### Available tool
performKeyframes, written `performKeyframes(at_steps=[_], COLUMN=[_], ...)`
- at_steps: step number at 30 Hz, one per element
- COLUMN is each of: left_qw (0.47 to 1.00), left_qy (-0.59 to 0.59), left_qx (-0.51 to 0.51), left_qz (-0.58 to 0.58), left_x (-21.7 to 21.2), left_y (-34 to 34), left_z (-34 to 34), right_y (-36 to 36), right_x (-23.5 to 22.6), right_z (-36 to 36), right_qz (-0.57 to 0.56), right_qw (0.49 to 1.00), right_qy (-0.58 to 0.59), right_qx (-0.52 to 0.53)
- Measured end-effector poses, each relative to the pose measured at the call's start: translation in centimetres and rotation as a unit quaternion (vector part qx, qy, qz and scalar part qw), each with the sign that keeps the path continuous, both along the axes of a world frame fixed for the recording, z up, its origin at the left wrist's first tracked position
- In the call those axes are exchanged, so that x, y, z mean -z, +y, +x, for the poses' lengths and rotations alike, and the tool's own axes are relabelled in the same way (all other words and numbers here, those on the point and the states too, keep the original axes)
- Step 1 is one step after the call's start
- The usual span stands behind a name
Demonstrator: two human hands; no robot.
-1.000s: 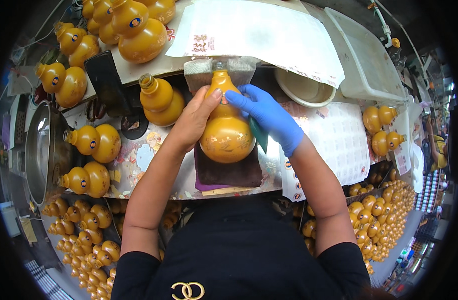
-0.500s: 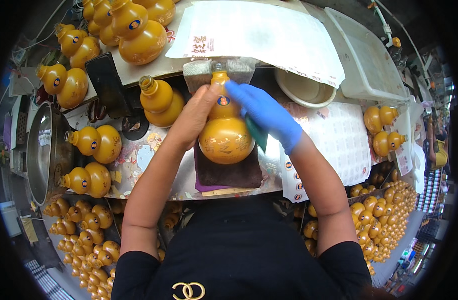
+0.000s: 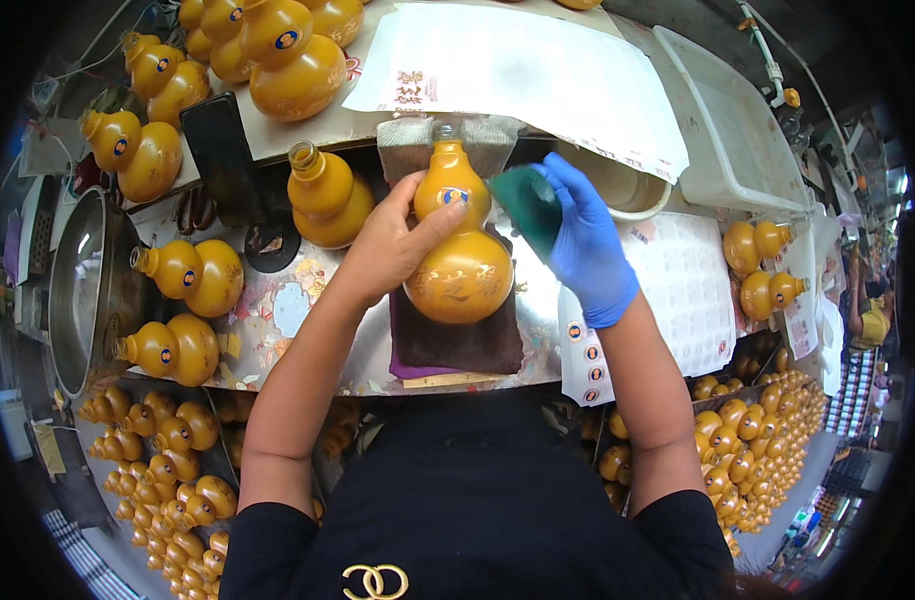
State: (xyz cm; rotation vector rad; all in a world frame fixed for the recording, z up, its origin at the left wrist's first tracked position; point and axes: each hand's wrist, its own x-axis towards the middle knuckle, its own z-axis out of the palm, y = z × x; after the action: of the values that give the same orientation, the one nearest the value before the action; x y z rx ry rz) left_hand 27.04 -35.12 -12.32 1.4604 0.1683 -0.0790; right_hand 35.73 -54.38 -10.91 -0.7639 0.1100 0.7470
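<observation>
A yellow gourd-shaped bottle (image 3: 463, 270) with a clear glass mouth lies on a dark folded cloth (image 3: 453, 345), its neck pointing away from me. My bare left hand (image 3: 403, 240) grips its upper bulb from the left, thumb beside a small round blue-and-orange sticker. In a blue glove, my right hand (image 3: 583, 240) is closed on a flat dark-green scraper (image 3: 530, 205), slightly blurred, just right of the bottle's upper bulb. The scraper's edge is near the bottle; I cannot tell whether it touches. Behind the bottle's neck is a pale padded block (image 3: 403, 150).
More gourd bottles (image 3: 323, 200) stand at left and far left, near a phone (image 3: 221, 155) and a metal basin (image 3: 83, 290). Sticker sheets (image 3: 678, 290) lie right, a white sheet (image 3: 518, 60) behind. A round tub (image 3: 633, 190) and plastic bin (image 3: 738, 120) stand far right.
My right hand has moved right, off the bottle's upper bulb, with the green scraper now raised. My left thumb has shifted across the bulb, and the bottle has turned slightly.
</observation>
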Motion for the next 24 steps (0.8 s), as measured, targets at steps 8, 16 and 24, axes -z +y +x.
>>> performKeyframes(at_steps=[8, 16, 24], left_qw=[0.999, 0.996, 0.968], left_qy=[-0.026, -0.012, -0.002], left_qx=[0.029, 0.052, 0.073], left_qz=[-0.021, -0.07, -0.239], left_x=[0.6, 0.3, 1.2], left_y=[0.5, 0.7, 1.9], left_z=[0.0, -0.3, -0.4], right_y=[2.9, 4.2, 1.2], right_x=[-4.5, -4.0, -2.6], right_z=[2.5, 3.6, -1.4], right_qz=[-0.286, -0.349, -0.316], right_qw=[0.779, 0.707, 0.413], right_qy=[-0.517, -0.597, -0.854], right_qx=[-0.21, -0.147, -0.034])
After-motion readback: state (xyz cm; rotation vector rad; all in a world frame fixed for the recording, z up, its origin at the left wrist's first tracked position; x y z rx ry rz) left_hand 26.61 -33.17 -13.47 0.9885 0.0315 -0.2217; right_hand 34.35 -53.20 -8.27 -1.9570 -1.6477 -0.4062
